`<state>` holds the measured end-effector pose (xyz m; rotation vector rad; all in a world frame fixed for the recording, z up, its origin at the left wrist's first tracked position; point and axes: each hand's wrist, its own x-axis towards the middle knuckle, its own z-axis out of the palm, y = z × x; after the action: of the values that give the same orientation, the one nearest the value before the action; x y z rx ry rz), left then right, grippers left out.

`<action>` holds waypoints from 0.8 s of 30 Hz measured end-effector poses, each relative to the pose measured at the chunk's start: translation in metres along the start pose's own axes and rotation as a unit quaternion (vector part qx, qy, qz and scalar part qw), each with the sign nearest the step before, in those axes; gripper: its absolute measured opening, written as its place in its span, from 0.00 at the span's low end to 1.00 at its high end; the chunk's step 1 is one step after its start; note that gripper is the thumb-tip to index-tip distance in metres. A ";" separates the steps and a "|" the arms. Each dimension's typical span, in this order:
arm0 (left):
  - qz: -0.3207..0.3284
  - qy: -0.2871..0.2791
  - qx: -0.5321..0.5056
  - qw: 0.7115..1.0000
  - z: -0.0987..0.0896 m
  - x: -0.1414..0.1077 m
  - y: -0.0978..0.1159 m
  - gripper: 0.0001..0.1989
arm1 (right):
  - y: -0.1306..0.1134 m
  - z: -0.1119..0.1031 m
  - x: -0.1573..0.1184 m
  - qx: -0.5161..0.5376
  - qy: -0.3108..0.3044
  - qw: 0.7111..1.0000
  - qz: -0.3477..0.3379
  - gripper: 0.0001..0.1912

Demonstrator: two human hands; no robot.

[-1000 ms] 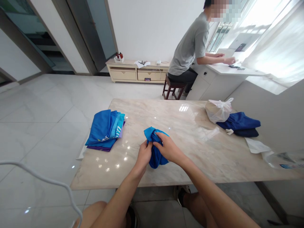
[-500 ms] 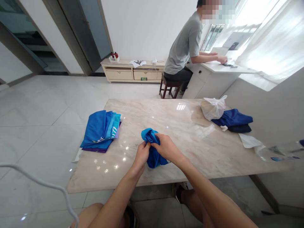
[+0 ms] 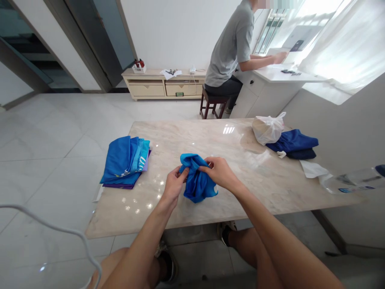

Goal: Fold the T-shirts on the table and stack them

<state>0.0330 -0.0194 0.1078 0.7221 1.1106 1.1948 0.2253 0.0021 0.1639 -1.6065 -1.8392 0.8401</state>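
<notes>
A crumpled blue cloth (image 3: 198,186) is bunched up near the front middle of the marble-patterned table (image 3: 246,192). My left hand (image 3: 176,182) pinches its left edge between thumb and fingers. On the other side, my right hand (image 3: 221,171) grips the upper right edge, fingers closed on the fabric. Between the hands the cloth opens into loose folds; its full shape is hidden. To the left lies a stack of folded blue cloths (image 3: 118,158), with purple fabric showing beneath.
At the table's far right are a white plastic bag (image 3: 267,129), dark blue fabric (image 3: 296,143), white paper (image 3: 313,168) and a clear plastic bottle (image 3: 351,180). A grey cable (image 3: 48,226) crosses the lower left. Another person (image 3: 231,44) sits on a stool beyond the table.
My hands have moved apart, spreading the cloth's upper edge wider. The view has tipped slightly downward. The other person's hand has lifted from the desk.
</notes>
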 end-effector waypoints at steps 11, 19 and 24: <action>0.124 0.240 -0.091 0.959 -0.048 0.026 0.042 0.18 | 0.045 -0.070 -0.011 -0.069 0.317 0.944 0.066 0.17; 0.083 0.072 0.205 0.972 -0.044 0.022 0.029 0.17 | 0.062 -0.067 -0.013 -0.295 -0.002 0.930 0.219 0.15; 0.072 -0.068 0.607 0.789 -0.040 0.010 0.026 0.11 | 0.062 -0.057 -0.014 -0.339 -0.225 0.867 0.289 0.16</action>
<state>-0.0131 -0.0078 0.1150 1.8589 1.6800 0.3742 0.3101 -0.0004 0.1546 -2.6895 -2.1418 0.9208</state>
